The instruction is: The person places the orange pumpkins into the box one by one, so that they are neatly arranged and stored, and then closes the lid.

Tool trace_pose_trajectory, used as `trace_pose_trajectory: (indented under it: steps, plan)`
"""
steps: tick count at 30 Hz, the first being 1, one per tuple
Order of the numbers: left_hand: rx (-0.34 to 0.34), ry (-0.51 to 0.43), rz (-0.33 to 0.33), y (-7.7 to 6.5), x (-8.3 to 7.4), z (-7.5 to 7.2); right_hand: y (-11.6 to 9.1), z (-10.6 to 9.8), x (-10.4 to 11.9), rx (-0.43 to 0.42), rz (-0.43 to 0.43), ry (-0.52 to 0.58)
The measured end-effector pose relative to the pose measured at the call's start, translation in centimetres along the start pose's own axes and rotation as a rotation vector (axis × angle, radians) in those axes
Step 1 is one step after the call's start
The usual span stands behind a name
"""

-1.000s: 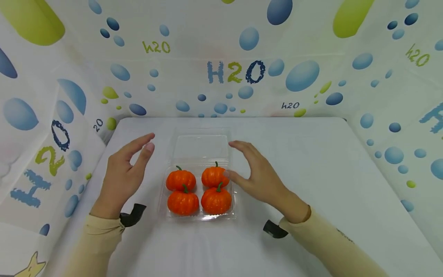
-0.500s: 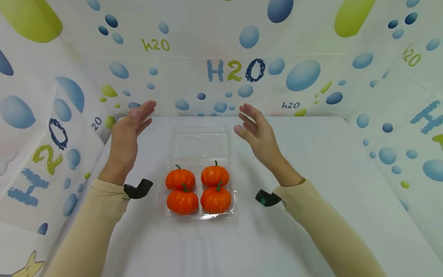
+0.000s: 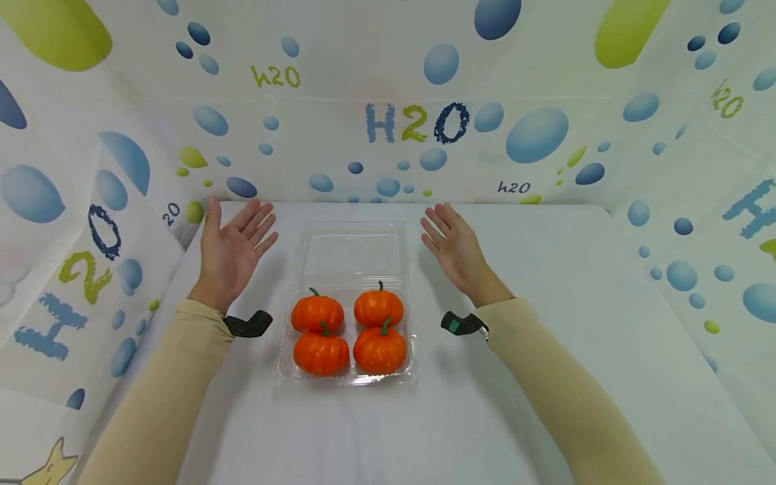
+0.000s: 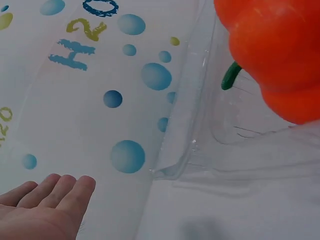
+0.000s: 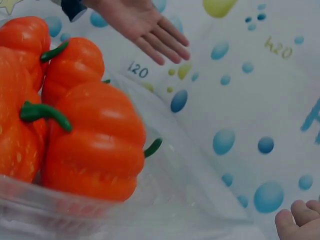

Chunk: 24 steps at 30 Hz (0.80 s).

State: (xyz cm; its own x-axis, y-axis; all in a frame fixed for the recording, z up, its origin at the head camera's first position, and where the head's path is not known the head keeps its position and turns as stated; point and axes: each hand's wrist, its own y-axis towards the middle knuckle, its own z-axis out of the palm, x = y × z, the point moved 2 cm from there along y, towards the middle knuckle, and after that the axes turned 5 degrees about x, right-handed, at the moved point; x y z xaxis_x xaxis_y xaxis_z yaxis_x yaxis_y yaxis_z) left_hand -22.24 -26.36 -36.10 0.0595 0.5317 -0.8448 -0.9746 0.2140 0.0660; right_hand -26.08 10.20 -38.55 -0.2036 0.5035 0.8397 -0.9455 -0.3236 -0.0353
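Observation:
Several small orange pumpkins [image 3: 380, 350] with green stems sit in two rows inside a clear plastic clamshell box [image 3: 285, 367]. Its transparent lid [image 3: 353, 254] lies folded back on the far side. To the left of the box my left hand [image 3: 229, 252] is raised, palm up, its fingers straight and thumb spread. My right hand [image 3: 457, 256] is held on the other side, palm turned inward and fingers extended. Neither hand touches the box or holds anything. In the right wrist view, a pumpkin [image 5: 95, 145] shows close up behind the box wall, with the left hand [image 5: 142, 30] beyond.
The box stands on a white-covered table [image 3: 545, 269]. A white curtain [image 3: 339, 67] printed with blue and green drops and H2O lettering rises behind and along both sides. A dark camera mount [image 3: 248, 325] sits at the left wrist, another mount [image 3: 462, 323] at the right.
Both hands have moved away from beside the box toward the far edge and turned their palms up or inward, with fingers straightening. The box and pumpkins stay in place.

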Motion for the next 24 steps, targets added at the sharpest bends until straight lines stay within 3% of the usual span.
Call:
trace_pose_trajectory:
  steps: [5, 11, 16, 24]
  plan:
    - [-0.001, -0.204, -0.118, 0.1, 1.4, -2.0, 0.2, -1.9, -2.0, -0.028, 0.095, 0.169]
    - [-0.022, -0.456, -0.237, 0.0, 2.9, -3.8, 0.0, -3.1, -3.6, -0.046, 0.177, 0.243]
    - [-0.003, -0.491, -0.309, -0.2, 3.8, -4.1, -0.2, -3.3, -4.1, -0.031, 0.206, 0.256]
    - [0.000, -0.452, -0.338, -0.4, 4.6, -4.3, -0.2, -3.0, -4.5, -0.020, 0.242, 0.255]
